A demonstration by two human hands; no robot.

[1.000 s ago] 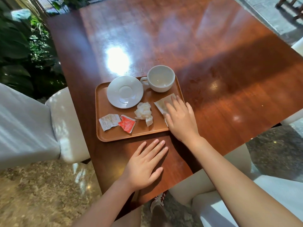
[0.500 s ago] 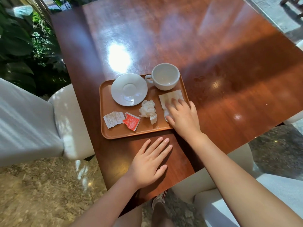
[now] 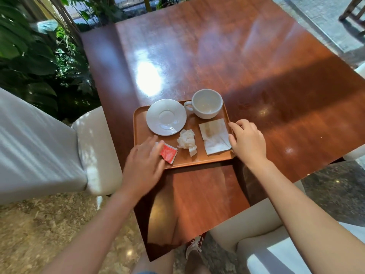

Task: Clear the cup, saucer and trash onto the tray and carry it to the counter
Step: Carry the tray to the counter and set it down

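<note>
Both hands shifted to tray point(image 3: 138, 123) edges: left hand point(image 3: 145, 165) spread, right hand point(image 3: 246, 141) curled (no legible writing).

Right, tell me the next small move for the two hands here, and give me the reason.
Probably close the left hand on the near-left rim of the tray, matching the right hand at the right rim, then lift level. The cup, saucer, crumpled tissue, stained napkin and red packet all lie on the tray, so only carrying seems left.
</note>
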